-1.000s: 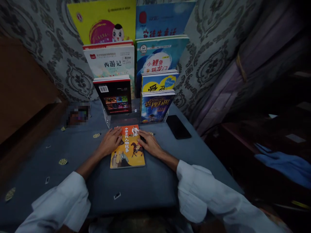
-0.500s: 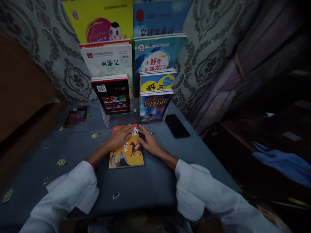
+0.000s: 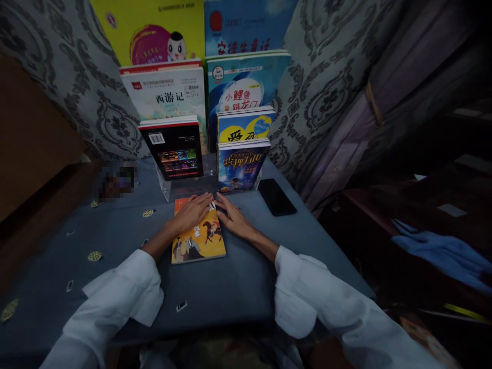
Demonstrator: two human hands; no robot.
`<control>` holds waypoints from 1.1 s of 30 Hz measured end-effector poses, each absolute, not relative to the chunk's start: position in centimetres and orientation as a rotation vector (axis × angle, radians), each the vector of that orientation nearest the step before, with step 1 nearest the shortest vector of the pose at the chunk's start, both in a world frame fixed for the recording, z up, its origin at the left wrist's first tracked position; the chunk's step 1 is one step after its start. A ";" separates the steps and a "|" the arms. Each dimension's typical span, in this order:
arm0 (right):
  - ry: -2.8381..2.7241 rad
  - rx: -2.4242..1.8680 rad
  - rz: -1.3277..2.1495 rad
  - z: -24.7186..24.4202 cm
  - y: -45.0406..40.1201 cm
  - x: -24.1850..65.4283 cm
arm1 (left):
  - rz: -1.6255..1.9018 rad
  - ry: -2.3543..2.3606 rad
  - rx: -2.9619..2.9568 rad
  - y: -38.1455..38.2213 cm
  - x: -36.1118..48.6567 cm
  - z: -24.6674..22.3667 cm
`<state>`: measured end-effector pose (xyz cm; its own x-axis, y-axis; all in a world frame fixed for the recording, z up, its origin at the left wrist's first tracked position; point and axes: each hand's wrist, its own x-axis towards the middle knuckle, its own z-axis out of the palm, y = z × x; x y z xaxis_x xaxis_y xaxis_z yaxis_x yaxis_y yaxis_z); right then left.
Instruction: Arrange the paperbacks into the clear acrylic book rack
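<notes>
A thin orange and yellow storybook (image 3: pixel 198 243) lies closed and face up on the grey-blue tablecloth (image 3: pixel 238 287), its cover showing a horse and rider. My left hand (image 3: pixel 195 211) rests flat across the upper part of its cover, fingers stretched out toward the right. At the book's upper right edge is my right hand (image 3: pixel 233 218), fingers apart, with the fingertips touching or very close to the cover. Neither hand grips the book. Part of the cover's title is hidden beneath my left hand.
Behind the book stands a clear acrylic rack (image 3: pixel 165 187) with several upright books, among them a black one (image 3: pixel 179 154) and a dark blue one (image 3: pixel 242 164). A black phone (image 3: pixel 277 197) lies to the right. A blue cloth (image 3: pixel 442 251) lies beyond the table's right edge.
My left hand has slid slightly to the right over the cover. The view has shifted a little; the book stays in about the same place on the table.
</notes>
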<state>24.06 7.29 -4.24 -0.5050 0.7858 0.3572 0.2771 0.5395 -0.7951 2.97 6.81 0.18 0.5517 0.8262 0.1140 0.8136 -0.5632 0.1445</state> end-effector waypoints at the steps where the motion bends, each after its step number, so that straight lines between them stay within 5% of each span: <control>1: -2.028 -0.859 0.895 -4.2 7.3 24.0 | 0.272 1.423 2.705 6.8 2.9 0.1; 33: -1.831 -0.857 1.060 -5.4 8.2 23.8 | 0.308 1.181 2.788 2.3 3.0 0.0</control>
